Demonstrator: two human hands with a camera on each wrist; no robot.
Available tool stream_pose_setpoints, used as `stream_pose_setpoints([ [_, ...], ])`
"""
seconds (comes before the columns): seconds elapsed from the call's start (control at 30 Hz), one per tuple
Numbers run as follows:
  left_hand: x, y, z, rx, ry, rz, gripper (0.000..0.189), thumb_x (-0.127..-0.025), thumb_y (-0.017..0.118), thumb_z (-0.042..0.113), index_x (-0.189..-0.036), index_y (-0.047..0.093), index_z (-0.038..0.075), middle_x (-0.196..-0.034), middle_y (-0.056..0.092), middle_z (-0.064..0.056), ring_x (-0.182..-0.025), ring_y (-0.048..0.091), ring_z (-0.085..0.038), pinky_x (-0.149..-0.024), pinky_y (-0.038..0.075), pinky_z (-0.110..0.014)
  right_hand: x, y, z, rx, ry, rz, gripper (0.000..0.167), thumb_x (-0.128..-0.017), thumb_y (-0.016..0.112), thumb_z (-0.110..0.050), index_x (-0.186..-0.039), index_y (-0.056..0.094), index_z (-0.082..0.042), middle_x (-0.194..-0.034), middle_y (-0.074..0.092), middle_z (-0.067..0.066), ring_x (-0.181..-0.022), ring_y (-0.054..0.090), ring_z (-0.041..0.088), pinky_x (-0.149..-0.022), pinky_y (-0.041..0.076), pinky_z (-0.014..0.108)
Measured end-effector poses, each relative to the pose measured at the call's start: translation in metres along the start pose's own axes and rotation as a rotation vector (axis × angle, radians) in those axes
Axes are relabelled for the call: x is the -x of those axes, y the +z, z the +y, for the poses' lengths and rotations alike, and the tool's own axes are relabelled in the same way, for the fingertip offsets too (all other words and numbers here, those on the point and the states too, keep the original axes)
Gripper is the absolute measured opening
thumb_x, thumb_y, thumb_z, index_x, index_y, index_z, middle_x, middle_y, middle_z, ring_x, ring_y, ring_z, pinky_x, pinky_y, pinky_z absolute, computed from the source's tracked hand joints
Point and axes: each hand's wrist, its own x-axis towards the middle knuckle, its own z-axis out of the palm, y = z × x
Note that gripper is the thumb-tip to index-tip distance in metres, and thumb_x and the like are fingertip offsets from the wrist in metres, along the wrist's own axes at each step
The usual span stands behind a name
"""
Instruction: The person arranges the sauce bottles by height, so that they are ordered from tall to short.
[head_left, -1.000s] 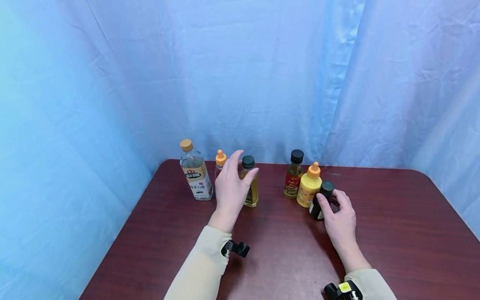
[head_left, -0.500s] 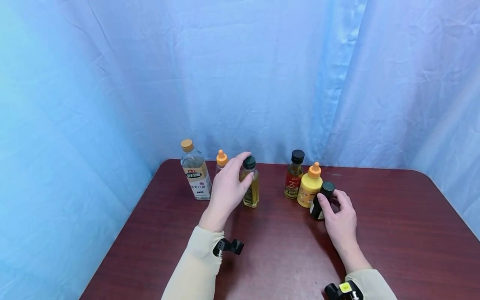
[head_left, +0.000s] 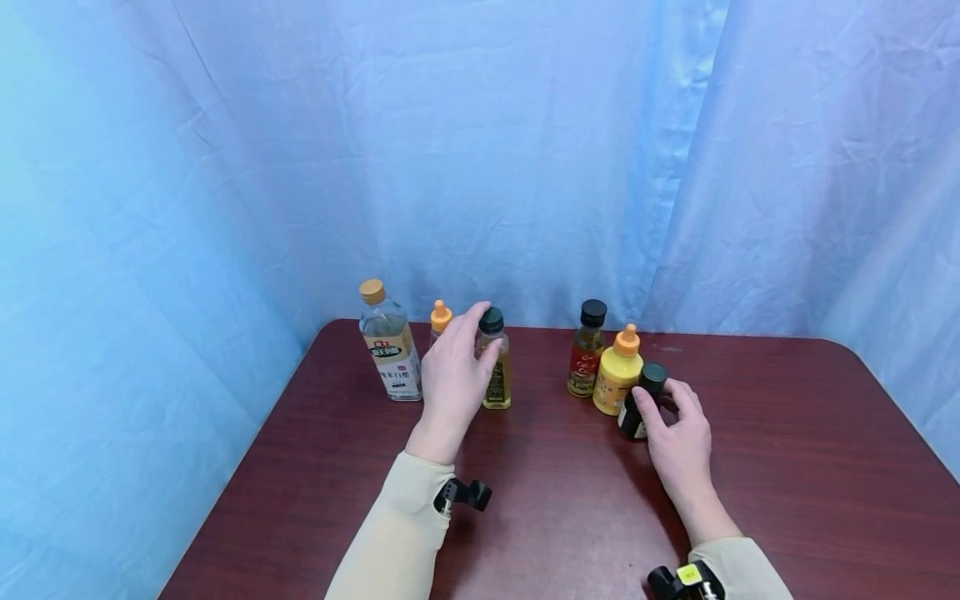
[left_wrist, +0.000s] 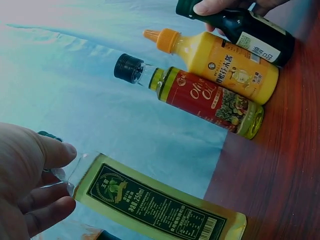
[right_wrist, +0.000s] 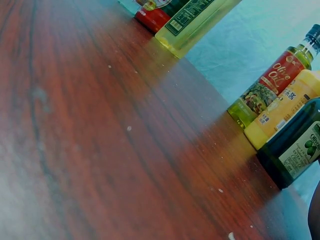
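Observation:
My left hand [head_left: 455, 377] grips the neck of a clear bottle of yellow-green oil [left_wrist: 155, 200], just under its dark green cap [head_left: 492, 320]. The bottle stands upright, its dark label showing in the left wrist view. On the right, my right hand [head_left: 681, 433] holds a dark green olive oil bottle [right_wrist: 295, 150] between thumb and fingers. That bottle stands close beside a yellow squeeze bottle [head_left: 618, 379] with an orange nozzle. Left of the squeeze bottle is a red-labelled olive oil bottle [left_wrist: 200, 95] with a black cap.
A white vinegar bottle [head_left: 393, 358] with a tan cap stands at the far left. Partly hidden behind my left hand is a bottle with an orange nozzle [head_left: 441, 317]. The dark red table [head_left: 570, 500] ends at a blue curtain [head_left: 495, 167] behind the bottles.
My left hand has closed in on the capped oil bottle and gripped its neck; the bottle has shifted slightly back and left. The right hand has stayed on the dark green bottle.

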Motion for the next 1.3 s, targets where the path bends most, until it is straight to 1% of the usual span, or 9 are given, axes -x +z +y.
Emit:
stream_pose_setpoints([
  [0.17,0.0000,-0.0004,0.0006,0.009,-0.003,0.006,0.056,-0.097,0.090,0.020,-0.148,0.067,0.014,-0.120,0.077,-0.007,-0.086,0.072,-0.020,-0.066,0.059,-0.044,-0.0002,0.0000,-0.0003,-0.002,0.002,-0.004,0.030,-0.107,0.078,-0.025,-0.128,0.074,-0.004,-0.122,0.065,-0.005,-0.114,0.060,0.000,-0.101,0.049,0.016],
  [0.57,-0.0007,0.0000,0.0016,0.019,-0.023,-0.016,0.056,-0.097,0.089,0.021,-0.149,0.067,0.016,-0.119,0.077,-0.006,-0.085,0.071,-0.019,-0.067,0.059,-0.044,0.0003,-0.0003,0.0009,-0.007,-0.003,-0.001,0.029,-0.106,0.078,-0.023,-0.127,0.074,-0.004,-0.120,0.065,-0.006,-0.114,0.060,0.001,-0.100,0.047,0.014],
  [0.8,0.0000,0.0003,0.0024,0.023,-0.005,-0.010,0.057,-0.097,0.089,0.019,-0.149,0.067,0.014,-0.115,0.077,-0.007,-0.082,0.069,-0.020,-0.064,0.057,-0.044,0.0001,0.0000,-0.0001,-0.011,-0.008,0.003,0.029,-0.106,0.079,-0.022,-0.126,0.074,-0.002,-0.120,0.065,-0.004,-0.114,0.059,0.001,-0.100,0.047,0.014],
  [0.93,0.0002,0.0002,0.0022,0.024,-0.007,-0.014,0.057,-0.098,0.089,0.020,-0.150,0.067,0.015,-0.115,0.077,-0.007,-0.082,0.070,-0.020,-0.064,0.057,-0.044,-0.0003,0.0003,-0.0002,-0.018,-0.008,0.005,0.029,-0.106,0.079,-0.021,-0.126,0.074,-0.001,-0.120,0.065,-0.004,-0.113,0.060,0.001,-0.100,0.047,0.014],
  [1.13,-0.0003,0.0010,0.0016,0.046,-0.025,-0.034,0.055,-0.100,0.086,0.020,-0.151,0.066,0.016,-0.119,0.077,-0.007,-0.083,0.069,-0.020,-0.066,0.057,-0.044,-0.0001,0.0005,-0.0007,-0.010,-0.002,0.011,0.029,-0.106,0.079,-0.021,-0.127,0.074,-0.002,-0.120,0.065,-0.005,-0.113,0.060,0.000,-0.100,0.047,0.014],
  [1.3,0.0000,0.0010,0.0013,0.050,-0.032,-0.048,0.055,-0.101,0.085,0.020,-0.152,0.065,0.016,-0.118,0.077,-0.007,-0.084,0.069,-0.020,-0.067,0.057,-0.044,-0.0004,0.0006,-0.0001,-0.010,-0.002,0.009,0.029,-0.106,0.079,-0.021,-0.127,0.074,-0.002,-0.120,0.065,-0.006,-0.113,0.060,0.000,-0.100,0.047,0.014],
])
